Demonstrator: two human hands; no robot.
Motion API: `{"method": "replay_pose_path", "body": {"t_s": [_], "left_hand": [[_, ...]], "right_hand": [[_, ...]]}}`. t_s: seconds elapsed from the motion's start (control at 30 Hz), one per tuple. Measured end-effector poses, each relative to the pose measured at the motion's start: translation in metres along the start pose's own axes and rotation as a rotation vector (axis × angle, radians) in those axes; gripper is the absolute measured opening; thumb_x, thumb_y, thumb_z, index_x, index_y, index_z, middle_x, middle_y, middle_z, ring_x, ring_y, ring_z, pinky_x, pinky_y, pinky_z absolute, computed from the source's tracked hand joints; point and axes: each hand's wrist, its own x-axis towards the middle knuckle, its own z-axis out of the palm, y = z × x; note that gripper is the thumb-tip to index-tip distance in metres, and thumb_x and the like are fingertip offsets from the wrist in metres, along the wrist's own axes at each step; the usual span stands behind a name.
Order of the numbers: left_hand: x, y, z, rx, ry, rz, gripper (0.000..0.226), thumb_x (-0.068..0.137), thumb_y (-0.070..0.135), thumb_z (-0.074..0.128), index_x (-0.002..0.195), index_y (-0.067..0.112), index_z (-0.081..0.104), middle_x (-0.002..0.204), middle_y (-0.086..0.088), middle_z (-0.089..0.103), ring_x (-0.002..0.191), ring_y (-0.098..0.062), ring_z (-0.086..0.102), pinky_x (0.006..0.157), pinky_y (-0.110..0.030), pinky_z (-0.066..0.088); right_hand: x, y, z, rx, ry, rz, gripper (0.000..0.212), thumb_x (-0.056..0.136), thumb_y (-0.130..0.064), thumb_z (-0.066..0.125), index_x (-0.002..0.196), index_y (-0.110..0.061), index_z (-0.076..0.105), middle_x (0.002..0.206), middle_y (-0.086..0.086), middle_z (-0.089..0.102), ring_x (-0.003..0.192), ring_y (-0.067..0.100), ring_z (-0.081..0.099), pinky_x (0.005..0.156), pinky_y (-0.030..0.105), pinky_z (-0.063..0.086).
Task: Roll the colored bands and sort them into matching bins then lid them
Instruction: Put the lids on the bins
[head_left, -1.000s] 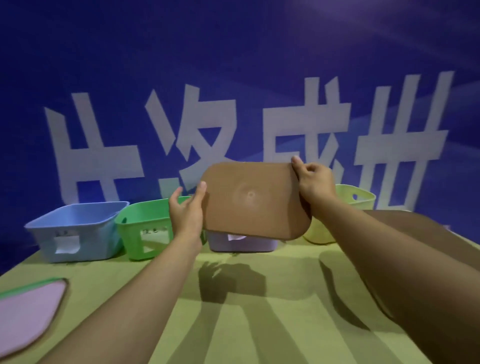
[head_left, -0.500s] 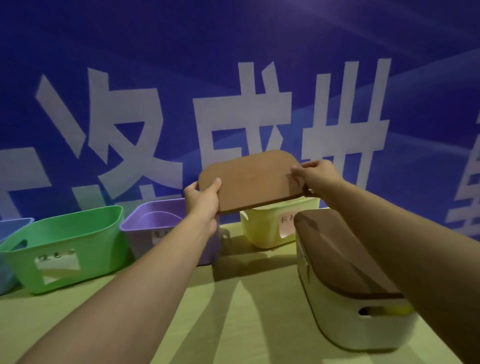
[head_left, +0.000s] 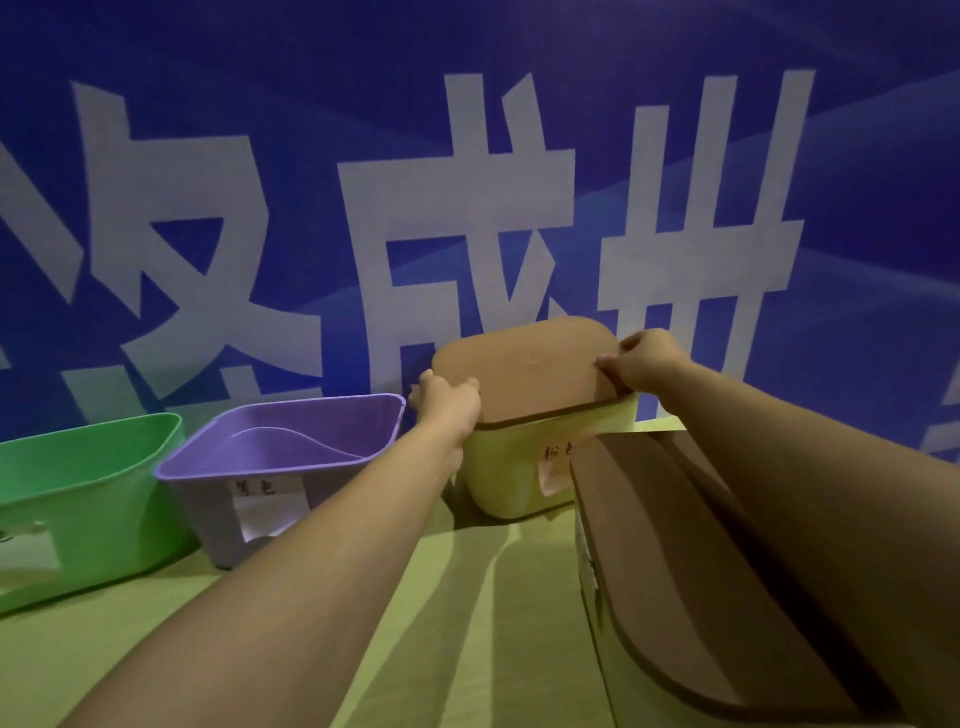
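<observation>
Gripping a smooth brown rounded-rectangle lid (head_left: 530, 371), left hand (head_left: 448, 402) and right hand (head_left: 644, 361) pinch its short edges with closed fingers. It sits on the glossy yellow plastic bin (head_left: 511, 465).

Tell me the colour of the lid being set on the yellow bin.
Brown, seen in the head view: the lid sits atop the yellow bin.

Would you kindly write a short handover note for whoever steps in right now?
Left hand and right hand each grip an end of the brown lid, which sits on the yellow bin, possibly not fully seated.
Done: the near bin's lid is on.
Left: press this lid home, then lid the open purple bin and green bin.
</observation>
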Motion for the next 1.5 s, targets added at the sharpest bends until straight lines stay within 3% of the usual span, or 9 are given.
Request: {"method": "replay_pose_path", "body": {"t_s": [0.27, 0.43, 0.57, 0.67, 0.77, 0.87, 1.03, 1.13, 1.5], "left_hand": [[0.006, -0.015, 0.016, 0.064, -0.076, -0.070, 0.069, 0.102, 0.037, 0.054, 0.159, 0.021, 0.021, 0.152, -0.012, 0.045, 0.132, -0.034, 0.050, 0.111, -0.052, 0.044], [0.009, -0.008, 0.011, 0.099, -0.053, -0.104, 0.059, 0.103, 0.022, 0.054, 0.156, 0.010, 0.029, 0.133, -0.013, 0.055, 0.114, -0.028, 0.055, 0.088, -0.037, 0.046], [0.008, -0.002, -0.002, 0.148, -0.066, -0.140, 0.057, 0.100, 0.016, 0.059, 0.152, 0.011, 0.035, 0.125, -0.013, 0.060, 0.113, -0.031, 0.060, 0.098, -0.044, 0.055], [0.009, -0.001, -0.010, 0.233, -0.113, -0.114, 0.078, 0.101, 0.014, 0.057, 0.163, 0.021, 0.010, 0.139, -0.012, 0.051, 0.117, -0.030, 0.057, 0.093, -0.040, 0.054], [0.006, -0.009, -0.009, 0.362, -0.174, -0.032, 0.056, 0.103, 0.019, 0.052, 0.156, 0.022, 0.033, 0.145, -0.010, 0.048, 0.121, -0.028, 0.055, 0.106, -0.044, 0.048], [0.003, -0.004, -0.003, 0.625, -0.150, 0.006, 0.061, 0.104, 0.018, 0.045, 0.161, 0.019, 0.025, 0.170, -0.009, 0.006, 0.146, -0.035, 0.033, 0.119, -0.047, 0.035], [0.011, 0.015, -0.008, 0.683, -0.106, 0.181, 0.063, 0.088, 0.021, 0.052, 0.149, 0.010, 0.043, 0.153, -0.009, 0.041, 0.139, -0.032, 0.043, 0.106, -0.039, 0.043], [0.021, 0.012, -0.008, 0.720, -0.162, 0.326, 0.055, 0.099, 0.021, 0.051, 0.153, 0.018, 0.040, 0.159, -0.005, 0.038, 0.145, -0.027, 0.036, 0.114, -0.044, 0.037], [0.044, 0.000, 0.003, 1.063, -0.311, 0.331, 0.068, 0.106, 0.055, 0.029, 0.160, 0.013, 0.028, 0.161, -0.011, 0.034, 0.148, -0.032, 0.031, 0.120, -0.048, 0.028]], "right_hand": [[0.027, 0.012, 0.015, -0.162, -0.053, 0.084, 0.034, 0.100, -0.036, 0.065, 0.103, -0.003, 0.054, 0.082, 0.008, 0.052, 0.090, 0.023, 0.057, 0.079, 0.029, 0.044], [0.031, 0.020, 0.019, -0.158, -0.074, 0.081, 0.041, 0.096, -0.042, 0.067, 0.106, -0.003, 0.059, 0.102, 0.013, 0.064, 0.095, 0.025, 0.063, 0.079, 0.031, 0.050], [0.030, 0.020, 0.018, -0.200, -0.120, 0.101, 0.045, 0.095, -0.047, 0.068, 0.106, -0.005, 0.061, 0.100, 0.013, 0.065, 0.091, 0.026, 0.064, 0.082, 0.034, 0.056], [0.025, 0.014, 0.018, -0.309, -0.173, 0.094, 0.050, 0.097, -0.053, 0.061, 0.108, -0.005, 0.061, 0.093, 0.011, 0.062, 0.094, 0.027, 0.063, 0.083, 0.033, 0.053], [0.022, 0.011, 0.019, -0.382, -0.192, 0.086, 0.050, 0.100, -0.056, 0.055, 0.105, -0.006, 0.057, 0.085, 0.008, 0.057, 0.089, 0.026, 0.061, 0.084, 0.031, 0.050], [0.022, 0.008, 0.021, -0.399, -0.194, 0.065, 0.046, 0.101, -0.054, 0.053, 0.105, -0.008, 0.055, 0.084, 0.007, 0.055, 0.085, 0.023, 0.058, 0.088, 0.031, 0.050], [0.023, 0.006, 0.023, -0.435, -0.247, -0.021, 0.039, 0.109, -0.032, 0.045, 0.138, -0.007, 0.046, 0.132, 0.015, 0.053, 0.124, 0.030, 0.053, 0.111, 0.042, 0.041], [0.029, 0.002, 0.030, -0.442, -0.266, -0.181, 0.058, 0.110, -0.041, 0.037, 0.162, -0.021, 0.020, 0.167, 0.011, 0.023, 0.153, 0.037, 0.025, 0.122, 0.052, 0.025], [0.037, 0.004, 0.041, -0.710, -0.417, -0.273, 0.068, 0.104, -0.065, 0.019, 0.163, -0.031, 0.016, 0.171, 0.004, 0.013, 0.157, 0.032, 0.011, 0.125, 0.051, 0.009]]}}
